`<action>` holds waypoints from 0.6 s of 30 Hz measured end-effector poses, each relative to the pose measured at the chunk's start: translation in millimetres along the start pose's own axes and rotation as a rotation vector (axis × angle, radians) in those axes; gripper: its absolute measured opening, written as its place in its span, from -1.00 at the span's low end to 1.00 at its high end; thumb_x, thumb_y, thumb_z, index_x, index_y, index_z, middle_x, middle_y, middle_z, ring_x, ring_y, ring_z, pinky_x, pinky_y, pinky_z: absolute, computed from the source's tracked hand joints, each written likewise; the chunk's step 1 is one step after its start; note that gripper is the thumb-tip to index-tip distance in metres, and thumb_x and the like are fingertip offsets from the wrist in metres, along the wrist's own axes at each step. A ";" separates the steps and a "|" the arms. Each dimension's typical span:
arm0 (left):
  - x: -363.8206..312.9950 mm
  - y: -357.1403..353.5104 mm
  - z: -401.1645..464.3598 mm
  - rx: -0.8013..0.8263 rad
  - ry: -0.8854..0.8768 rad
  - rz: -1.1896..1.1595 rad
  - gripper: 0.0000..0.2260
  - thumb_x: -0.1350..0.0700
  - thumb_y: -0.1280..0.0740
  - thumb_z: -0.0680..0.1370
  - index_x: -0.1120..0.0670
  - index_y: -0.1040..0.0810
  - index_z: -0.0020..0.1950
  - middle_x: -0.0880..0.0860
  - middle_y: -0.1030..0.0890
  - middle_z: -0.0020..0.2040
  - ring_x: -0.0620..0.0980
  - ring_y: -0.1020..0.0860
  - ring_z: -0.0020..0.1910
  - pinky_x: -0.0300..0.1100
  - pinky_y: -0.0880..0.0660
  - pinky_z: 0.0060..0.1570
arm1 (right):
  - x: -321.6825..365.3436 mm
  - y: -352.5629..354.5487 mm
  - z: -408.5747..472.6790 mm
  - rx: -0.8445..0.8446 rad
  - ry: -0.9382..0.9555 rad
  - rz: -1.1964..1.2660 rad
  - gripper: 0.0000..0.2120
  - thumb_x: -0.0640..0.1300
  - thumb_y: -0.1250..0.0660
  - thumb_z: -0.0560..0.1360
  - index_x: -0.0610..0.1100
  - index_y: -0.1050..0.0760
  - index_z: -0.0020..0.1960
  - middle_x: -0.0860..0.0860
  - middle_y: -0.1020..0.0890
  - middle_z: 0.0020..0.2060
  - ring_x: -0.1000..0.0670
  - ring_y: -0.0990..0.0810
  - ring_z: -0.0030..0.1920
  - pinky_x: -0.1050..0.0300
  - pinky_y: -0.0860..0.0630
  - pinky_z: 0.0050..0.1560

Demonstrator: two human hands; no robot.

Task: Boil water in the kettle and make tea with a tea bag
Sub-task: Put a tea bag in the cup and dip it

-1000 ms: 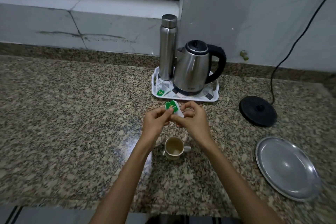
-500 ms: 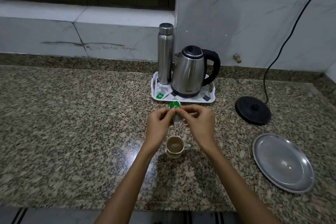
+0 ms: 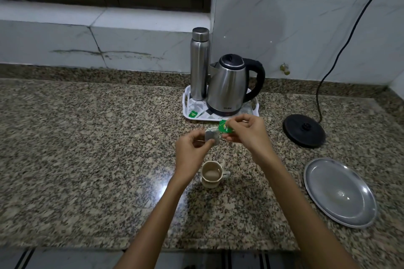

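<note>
**Steel, stone and paper**

Pinched between both hands: a soft, matt paper tea bag (image 3: 212,137) with a glossy green tag (image 3: 225,126). Beyond it, a brushed-steel kettle (image 3: 227,85) and flask (image 3: 199,63) gleam. Below, a matt ceramic cup (image 3: 211,174) on polished speckled granite (image 3: 87,148).

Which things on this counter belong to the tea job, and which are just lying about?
In use:
- tea bag, pinched by left hand
- green tag, pinched by right hand
- cup
- kettle on tray
- kettle base

Lying about:
- flask
- steel plate
- spare tea bag on the tray
</note>
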State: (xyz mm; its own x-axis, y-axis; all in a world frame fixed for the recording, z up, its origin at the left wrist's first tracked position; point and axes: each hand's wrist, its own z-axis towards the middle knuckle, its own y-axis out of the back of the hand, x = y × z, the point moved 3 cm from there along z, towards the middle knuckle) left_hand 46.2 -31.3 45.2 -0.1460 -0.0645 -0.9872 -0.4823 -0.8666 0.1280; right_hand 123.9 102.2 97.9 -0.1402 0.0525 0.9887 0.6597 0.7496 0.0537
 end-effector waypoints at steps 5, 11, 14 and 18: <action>2.1 1.4 -1.5 -0.007 -0.005 -0.017 -0.90 0.21 -0.47 0.41 0.02 -0.66 -0.16 -0.02 -0.68 -0.26 -0.03 -0.65 -0.23 -0.14 -0.61 -0.19 | 11.7 1.5 -0.6 -0.046 0.142 -0.138 -0.93 -0.28 -0.44 0.45 -0.17 -0.60 -0.08 -0.12 -0.68 -0.28 -0.03 -0.69 -0.35 0.21 -0.63 -0.30; 6.0 8.9 -2.5 -0.040 0.033 -0.085 -0.79 0.23 -0.47 0.43 -0.09 -0.63 -0.11 -0.05 -0.69 -0.18 -0.07 -0.66 -0.17 -0.11 -0.62 -0.11 | 18.1 7.7 3.1 -0.155 0.254 -0.357 -0.84 -0.25 -0.51 0.38 -0.09 -0.64 -0.07 0.08 -0.66 -0.29 0.20 -0.65 -0.34 0.37 -0.55 -0.32; 8.8 11.0 -4.1 -0.064 0.041 -0.110 -0.80 0.23 -0.47 0.43 -0.08 -0.63 -0.12 -0.07 -0.69 -0.18 -0.06 -0.67 -0.15 -0.09 -0.62 -0.09 | 18.6 11.7 2.8 -0.210 0.260 -0.505 -0.84 -0.19 -0.52 0.38 -0.01 -0.65 -0.08 0.15 -0.65 -0.30 0.23 -0.63 -0.34 0.35 -0.56 -0.30; 15.2 14.9 -5.7 -0.104 0.058 -0.075 -0.86 0.21 -0.47 0.42 -0.04 -0.64 -0.14 -0.04 -0.69 -0.21 -0.03 -0.66 -0.18 -0.06 -0.62 -0.11 | 25.3 19.3 0.7 -0.291 0.275 -0.609 -0.84 -0.16 -0.51 0.40 0.00 -0.66 -0.04 0.23 -0.58 -0.33 0.30 -0.56 -0.34 0.47 -0.43 -0.33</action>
State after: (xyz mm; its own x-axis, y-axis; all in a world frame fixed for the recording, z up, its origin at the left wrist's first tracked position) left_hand 41.8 -48.0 31.6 -0.0616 -0.0237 -0.9978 -0.3972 -0.9166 0.0463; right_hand 132.6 118.4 123.9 -0.3802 -0.5142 0.7688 0.6987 0.3849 0.6030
